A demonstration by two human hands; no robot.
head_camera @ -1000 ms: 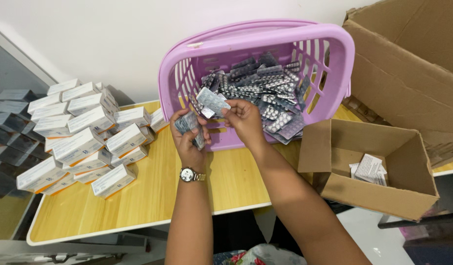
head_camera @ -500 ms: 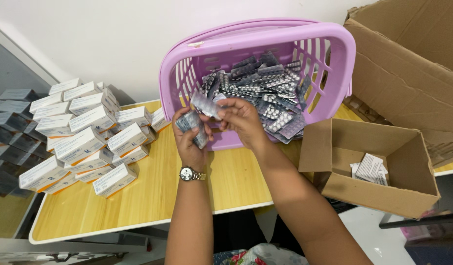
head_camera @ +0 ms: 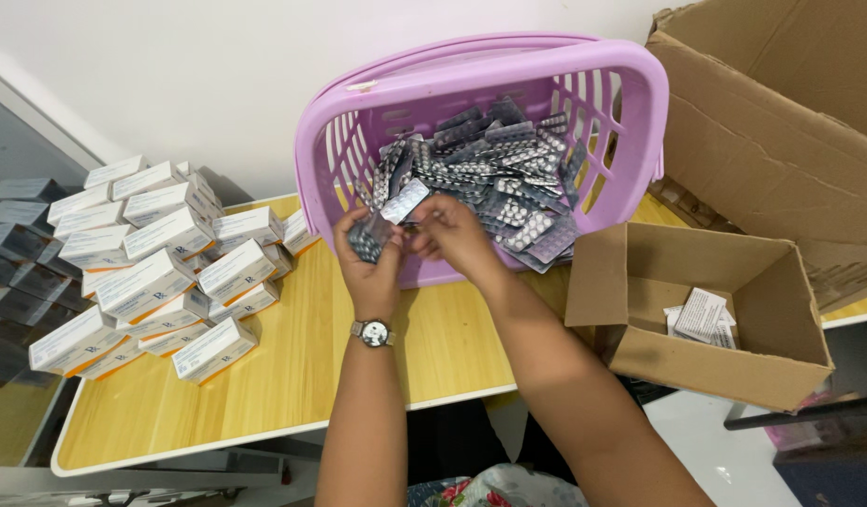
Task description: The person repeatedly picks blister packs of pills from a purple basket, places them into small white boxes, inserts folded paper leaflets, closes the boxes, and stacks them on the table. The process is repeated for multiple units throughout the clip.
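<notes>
A tilted pink plastic basket (head_camera: pixel 358 131) on the wooden table (head_camera: pixel 292 376) is full of silver blister packs (head_camera: pixel 494 178). My left hand (head_camera: pixel 369 258), with a wristwatch, holds a small stack of blister packs (head_camera: pixel 366 237) at the basket's front rim. My right hand (head_camera: pixel 449 235) pinches one blister pack (head_camera: pixel 404 201) and holds it against that stack.
Several white medicine boxes (head_camera: pixel 156 268) are piled on the table's left part. An open cardboard box (head_camera: pixel 724 310) with folded paper leaflets (head_camera: pixel 704 317) sits at the right. A larger cardboard box (head_camera: pixel 781 113) stands behind it. A white wall runs behind the table.
My right hand has brought one blister pack down from the basket to the stack in my left hand. Both hands have stayed at the basket's front rim.
</notes>
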